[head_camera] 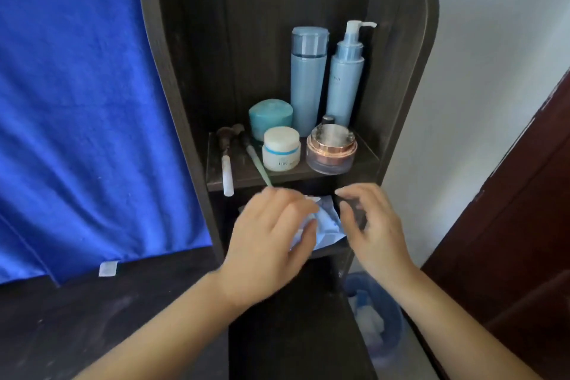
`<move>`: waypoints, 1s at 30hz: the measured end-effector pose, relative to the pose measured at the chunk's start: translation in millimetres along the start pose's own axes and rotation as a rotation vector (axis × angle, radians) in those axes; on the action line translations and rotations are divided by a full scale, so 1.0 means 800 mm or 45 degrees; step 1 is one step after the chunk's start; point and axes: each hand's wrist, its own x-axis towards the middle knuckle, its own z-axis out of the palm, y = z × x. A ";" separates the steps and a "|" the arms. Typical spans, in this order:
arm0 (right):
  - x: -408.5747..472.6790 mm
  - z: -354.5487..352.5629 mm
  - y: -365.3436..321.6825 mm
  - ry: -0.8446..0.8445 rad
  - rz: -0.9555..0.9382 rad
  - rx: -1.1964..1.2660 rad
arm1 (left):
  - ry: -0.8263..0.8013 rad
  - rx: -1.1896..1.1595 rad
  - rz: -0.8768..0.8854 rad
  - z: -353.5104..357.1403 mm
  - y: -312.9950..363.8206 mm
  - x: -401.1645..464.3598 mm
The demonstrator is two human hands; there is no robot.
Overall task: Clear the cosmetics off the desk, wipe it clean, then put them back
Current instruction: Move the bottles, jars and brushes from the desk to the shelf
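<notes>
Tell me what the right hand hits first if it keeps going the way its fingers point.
The right hand points up and left over the blue packet. Going straight on, it would probably meet the upper shelf's front edge first, then the rose-gold jar above it. Depth is unclear.

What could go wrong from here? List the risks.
1. Two brushes overhang the shelf edge right above both hands; a bump could knock them off.
2. The left hand grips a blue packet while the right hand hovers open; blur hides how secure the grip is.
</notes>
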 end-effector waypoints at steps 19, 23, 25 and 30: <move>0.034 0.199 0.125 -1.067 0.433 -0.388 | -0.700 0.066 -1.513 0.167 -0.139 -0.103; 0.037 0.200 0.122 -1.123 0.458 -0.271 | -0.669 0.016 -1.571 0.166 -0.137 -0.103; 0.038 0.202 0.120 -1.108 0.483 -0.278 | -0.658 -0.012 -1.598 0.166 -0.138 -0.103; 0.032 0.194 0.108 -0.933 0.480 -0.237 | -0.686 0.005 -1.602 0.163 -0.137 -0.095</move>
